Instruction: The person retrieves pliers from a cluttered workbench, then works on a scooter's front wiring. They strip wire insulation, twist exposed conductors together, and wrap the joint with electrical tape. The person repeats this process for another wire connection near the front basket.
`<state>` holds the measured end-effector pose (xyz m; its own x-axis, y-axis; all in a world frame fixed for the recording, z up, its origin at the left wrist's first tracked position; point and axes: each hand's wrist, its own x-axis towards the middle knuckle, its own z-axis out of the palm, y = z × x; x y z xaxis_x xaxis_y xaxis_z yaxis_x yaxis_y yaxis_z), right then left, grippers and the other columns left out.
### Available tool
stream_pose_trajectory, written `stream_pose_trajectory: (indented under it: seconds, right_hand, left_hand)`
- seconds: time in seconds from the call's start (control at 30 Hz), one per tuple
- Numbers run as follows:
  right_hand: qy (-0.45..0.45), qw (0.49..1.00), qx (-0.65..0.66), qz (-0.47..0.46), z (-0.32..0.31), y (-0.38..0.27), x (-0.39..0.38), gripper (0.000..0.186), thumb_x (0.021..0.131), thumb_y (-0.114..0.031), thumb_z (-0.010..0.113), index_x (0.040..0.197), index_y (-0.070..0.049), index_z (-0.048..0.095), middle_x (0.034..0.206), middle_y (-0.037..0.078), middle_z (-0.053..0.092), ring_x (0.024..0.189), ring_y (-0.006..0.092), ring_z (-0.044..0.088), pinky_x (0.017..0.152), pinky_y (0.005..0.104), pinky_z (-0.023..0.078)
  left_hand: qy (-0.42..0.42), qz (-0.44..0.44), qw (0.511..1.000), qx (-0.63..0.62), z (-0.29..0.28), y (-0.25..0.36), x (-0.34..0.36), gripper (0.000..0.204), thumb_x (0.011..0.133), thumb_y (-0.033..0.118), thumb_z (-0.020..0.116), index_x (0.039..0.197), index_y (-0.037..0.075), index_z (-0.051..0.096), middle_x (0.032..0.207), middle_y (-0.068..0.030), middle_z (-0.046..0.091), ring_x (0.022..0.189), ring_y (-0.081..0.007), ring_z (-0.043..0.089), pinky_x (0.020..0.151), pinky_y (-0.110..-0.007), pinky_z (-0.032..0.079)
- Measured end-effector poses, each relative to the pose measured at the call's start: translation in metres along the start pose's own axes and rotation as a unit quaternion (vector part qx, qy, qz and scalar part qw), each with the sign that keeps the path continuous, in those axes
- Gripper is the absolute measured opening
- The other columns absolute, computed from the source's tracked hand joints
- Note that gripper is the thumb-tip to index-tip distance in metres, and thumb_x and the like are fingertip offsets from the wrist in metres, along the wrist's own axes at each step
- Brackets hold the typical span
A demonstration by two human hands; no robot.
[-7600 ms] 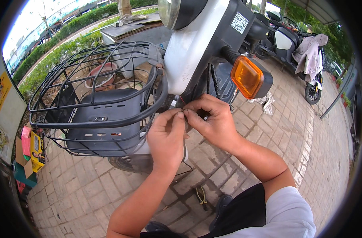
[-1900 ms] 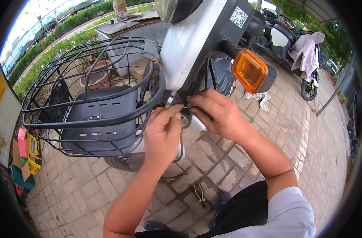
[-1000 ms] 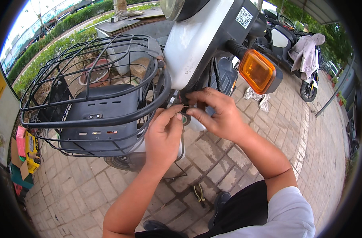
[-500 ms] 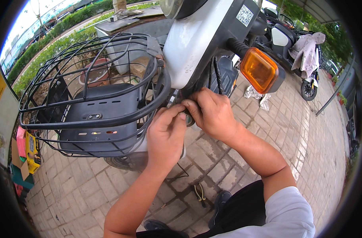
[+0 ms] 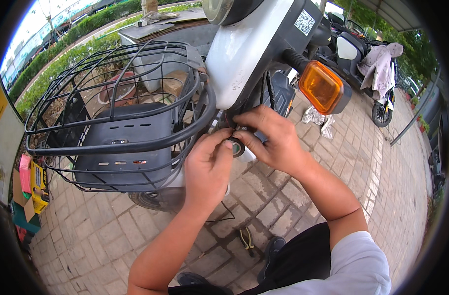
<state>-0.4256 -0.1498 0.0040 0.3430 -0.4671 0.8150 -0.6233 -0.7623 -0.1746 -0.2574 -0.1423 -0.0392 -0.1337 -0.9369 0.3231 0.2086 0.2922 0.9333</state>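
My left hand (image 5: 207, 169) is closed at the fingertips on a thin wire beneath the front of a white-and-black electric scooter (image 5: 241, 46). My right hand (image 5: 273, 145) meets it there, thumb against the wire, index curled higher by the dark frame; exactly what it grips is hard to make out. A black ring, looking like a tape roll (image 5: 237, 146), sits just behind my fingertips. Beside my left hand is the black wire basket (image 5: 116, 147); an orange indicator lamp (image 5: 319, 87) sticks out above my right hand.
Yellow-handled pliers (image 5: 247, 241) lie on the paving by my feet. Boxes (image 5: 35, 189) stand at left. A parked scooter (image 5: 347, 54) with a draped pale cloth (image 5: 377, 69) is behind at right, near a crumpled cloth (image 5: 315, 118) on the ground. A red pot (image 5: 114, 98) shows behind the basket.
Compared with half a second ago, my right thumb and index have spread slightly and more of the black ring shows. Earlier both hands pinched at much the same spot.
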Motion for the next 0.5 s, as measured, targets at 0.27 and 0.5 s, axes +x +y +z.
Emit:
stream_pose_trajectory:
  seconds: [0.27,0.5]
  right_hand:
    - [-0.018,0.998,-0.059,-0.006,0.007,0.003,-0.006,0.014,0.079,-0.006,0.074,0.087,-0.003,0.062,0.076,0.01,0.057,0.061,0.028,0.061,0.052,0.0369,0.05]
    - [0.019,0.989,-0.136,0.046,0.019,0.0,-0.005,0.018,0.083,-0.016,0.073,0.08,-0.004,0.06,0.071,0.01,0.058,0.056,0.0312,0.06,0.05,0.039,0.05]
  left_hand:
    - [-0.003,-0.018,1.0,-0.009,0.001,-0.002,0.0,0.021,0.093,0.003,0.06,0.112,-0.005,0.065,0.091,-0.0029,0.06,0.078,-0.0073,0.055,0.072,-0.022,0.046]
    - [-0.008,-0.011,1.0,0.001,0.005,-0.002,0.001,0.022,0.096,0.004,0.056,0.114,-0.003,0.066,0.067,0.0035,0.052,0.057,-0.0034,0.045,0.051,-0.021,0.035]
